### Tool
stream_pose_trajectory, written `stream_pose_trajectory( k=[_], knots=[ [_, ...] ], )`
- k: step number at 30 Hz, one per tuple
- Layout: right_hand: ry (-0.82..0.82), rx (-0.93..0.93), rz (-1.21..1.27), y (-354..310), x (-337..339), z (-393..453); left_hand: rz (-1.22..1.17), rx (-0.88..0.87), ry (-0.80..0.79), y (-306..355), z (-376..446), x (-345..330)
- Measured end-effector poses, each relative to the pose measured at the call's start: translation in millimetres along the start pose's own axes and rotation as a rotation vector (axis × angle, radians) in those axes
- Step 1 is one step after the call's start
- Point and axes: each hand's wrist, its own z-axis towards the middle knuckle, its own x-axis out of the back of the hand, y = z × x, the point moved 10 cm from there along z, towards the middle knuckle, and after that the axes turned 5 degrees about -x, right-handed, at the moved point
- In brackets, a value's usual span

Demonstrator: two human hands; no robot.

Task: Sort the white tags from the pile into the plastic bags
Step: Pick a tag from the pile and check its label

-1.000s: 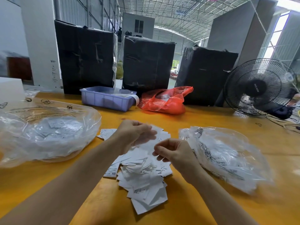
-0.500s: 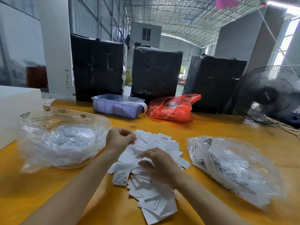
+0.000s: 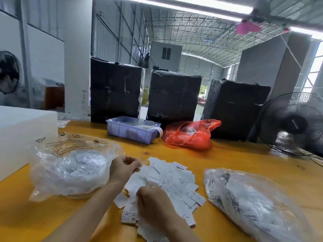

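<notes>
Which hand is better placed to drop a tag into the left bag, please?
Left. The left hand, fingers curled, sits beside the left bag; the right hand is on the pile.

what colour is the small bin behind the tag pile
Pale lavender-blue; the ribbed plastic bin shows best in the head view.

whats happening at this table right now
A person is sorting a pile of white tags on a yellow table. The left hand is curled at the pile's far left edge, apparently holding tags. The right hand rests on the near part of the pile, fingers curled into the tags. A clear plastic bag with tags lies on the left, another bag on the right.
</notes>
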Motion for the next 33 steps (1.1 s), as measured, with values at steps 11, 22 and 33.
stream_pose_trajectory(
  k=[11,22,33],
  knots=[
    [0.448,-0.61,1.197,110,39,-26,-0.116,0.061,-0.09,-2,-7,-20],
    [0.409,-0.621,1.324,129,40,-30,-0.203,0.141,-0.246,-4,-23,-56],
    [0.282,-0.605,1.498,129,24,-26,-0.239,0.184,-0.268,-4,-31,-61]
  ],
)
